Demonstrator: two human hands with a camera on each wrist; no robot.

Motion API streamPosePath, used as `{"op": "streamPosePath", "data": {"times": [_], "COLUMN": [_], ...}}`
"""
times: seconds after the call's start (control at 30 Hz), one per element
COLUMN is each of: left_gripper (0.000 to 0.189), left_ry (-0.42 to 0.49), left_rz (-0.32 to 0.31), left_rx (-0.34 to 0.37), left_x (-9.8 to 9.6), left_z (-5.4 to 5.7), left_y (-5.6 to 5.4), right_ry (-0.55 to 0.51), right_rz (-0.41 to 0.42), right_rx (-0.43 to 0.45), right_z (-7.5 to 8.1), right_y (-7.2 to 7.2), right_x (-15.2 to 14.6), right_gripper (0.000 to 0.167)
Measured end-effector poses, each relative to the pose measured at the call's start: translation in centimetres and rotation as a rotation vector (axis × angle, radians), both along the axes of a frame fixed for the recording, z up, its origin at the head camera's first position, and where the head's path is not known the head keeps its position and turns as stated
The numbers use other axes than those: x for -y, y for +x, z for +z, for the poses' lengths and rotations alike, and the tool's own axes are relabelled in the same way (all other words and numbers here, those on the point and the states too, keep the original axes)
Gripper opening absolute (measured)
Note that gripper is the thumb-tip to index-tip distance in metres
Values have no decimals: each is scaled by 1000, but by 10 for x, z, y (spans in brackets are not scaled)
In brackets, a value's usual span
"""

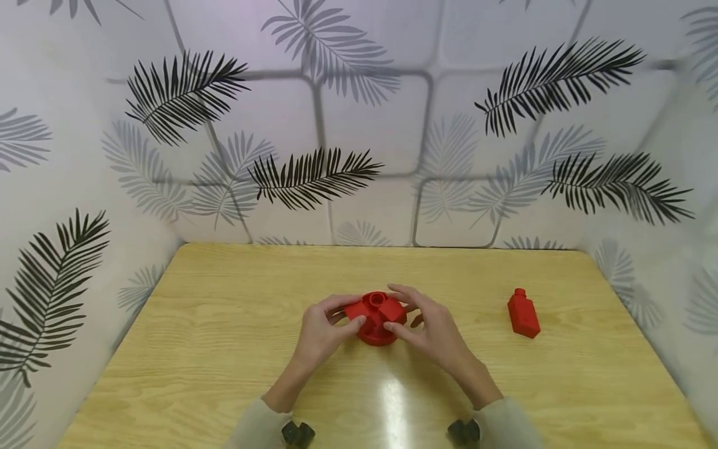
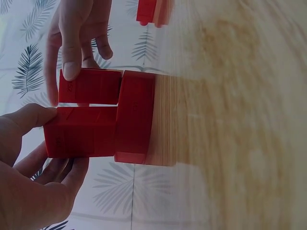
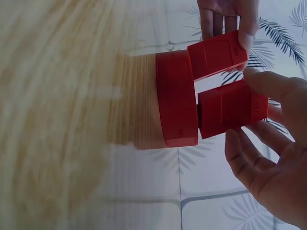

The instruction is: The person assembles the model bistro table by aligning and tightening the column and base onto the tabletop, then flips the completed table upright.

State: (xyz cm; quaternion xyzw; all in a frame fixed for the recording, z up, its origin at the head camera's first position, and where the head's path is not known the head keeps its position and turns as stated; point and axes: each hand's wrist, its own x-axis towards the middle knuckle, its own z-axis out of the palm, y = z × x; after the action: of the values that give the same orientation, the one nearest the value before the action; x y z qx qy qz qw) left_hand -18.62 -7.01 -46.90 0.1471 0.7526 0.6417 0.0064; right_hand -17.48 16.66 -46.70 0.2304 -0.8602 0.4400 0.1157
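A round red base (image 1: 377, 338) sits on the table in front of me, with red blocks standing on it around a ring-shaped opening (image 1: 377, 300). My left hand (image 1: 325, 324) pinches the left block (image 2: 81, 132) between thumb and fingers. On the other side, the right hand (image 1: 434, 327) grips the right block (image 3: 232, 110), thumb on the near face and fingers behind. A narrow gap separates these two blocks in both wrist views. In the right wrist view, a thin slit shows between the right block and the base.
A separate red block with a round peg (image 1: 524, 313) lies on the wooden table (image 1: 224, 349), off to the right. Behind the table's far edge hangs a pale leaf-patterned backdrop (image 1: 370, 143), which also runs along both sides.
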Motion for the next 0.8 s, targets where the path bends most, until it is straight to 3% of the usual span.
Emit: {"op": "streamPosePath", "data": {"times": [0.1, 0.33, 0.5, 0.8], "left_gripper": [37, 37, 37, 36], "left_ry": [-5, 13, 15, -2], "left_rz": [-1, -18, -14, -11], "left_rx": [-8, -8, 8, -19], "left_x": [0, 2, 3, 2], "left_z": [1, -1, -2, -3], "left_y": [-1, 0, 0, -1], "right_ry": [25, -27, -63, 19], "right_rz": [47, 124, 98, 53], "right_rx": [-21, 41, 96, 38], "right_z": [3, 3, 4, 4], "right_y": [-4, -7, -11, -23], "right_x": [-2, -8, -3, 2], "right_gripper": [58, 47, 39, 49]}}
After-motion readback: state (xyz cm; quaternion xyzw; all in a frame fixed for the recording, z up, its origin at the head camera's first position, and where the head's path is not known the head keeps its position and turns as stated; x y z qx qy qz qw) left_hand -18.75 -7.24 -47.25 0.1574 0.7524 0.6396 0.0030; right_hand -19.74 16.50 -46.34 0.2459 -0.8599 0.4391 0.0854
